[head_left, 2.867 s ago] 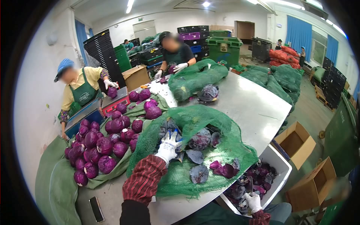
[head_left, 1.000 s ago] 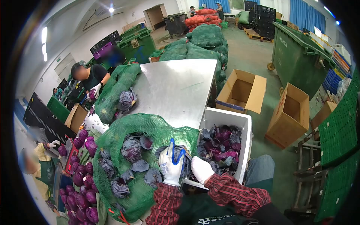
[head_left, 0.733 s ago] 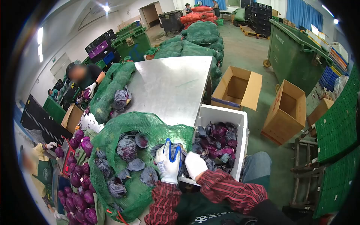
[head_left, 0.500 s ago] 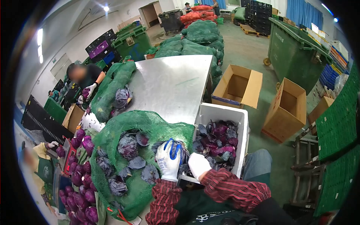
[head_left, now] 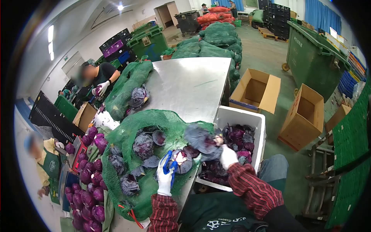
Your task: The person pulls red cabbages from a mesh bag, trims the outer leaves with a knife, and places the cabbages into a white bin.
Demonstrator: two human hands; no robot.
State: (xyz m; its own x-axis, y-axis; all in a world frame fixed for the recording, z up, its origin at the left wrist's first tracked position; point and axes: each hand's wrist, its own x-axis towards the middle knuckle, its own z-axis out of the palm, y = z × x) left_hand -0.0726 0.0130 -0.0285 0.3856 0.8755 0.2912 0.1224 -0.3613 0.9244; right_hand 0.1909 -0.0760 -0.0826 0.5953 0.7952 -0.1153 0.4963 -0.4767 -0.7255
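My left hand [head_left: 166, 174], in a white and blue glove, rests against a red cabbage [head_left: 182, 160] whose pale cut base faces up, on the green mesh bag [head_left: 154, 205]. Its fingers are apart on the cabbage's left side. My right hand [head_left: 228, 156], in a white glove, is closed on loose outer cabbage leaves [head_left: 201, 140], blurred by motion, above the near edge of the white foam box [head_left: 261, 135]. Purple leaves [head_left: 241, 136] fill part of that box. Other cabbages [head_left: 143, 146] and loose leaves lie on the mesh at the left.
A metal table [head_left: 189, 83] stretches ahead. Two cardboard boxes [head_left: 251, 91] and a green wheeled bin [head_left: 313, 58] stand at the right. Peeled cabbages [head_left: 87, 197] are piled at the left. Co-workers [head_left: 102, 75] stand at the left, one holding a cabbage.
My right hand has risen and moved right with leaves in it. The cabbage's pale base now shows beside my left hand, whose fingers have spread. The whole view has shifted slightly.
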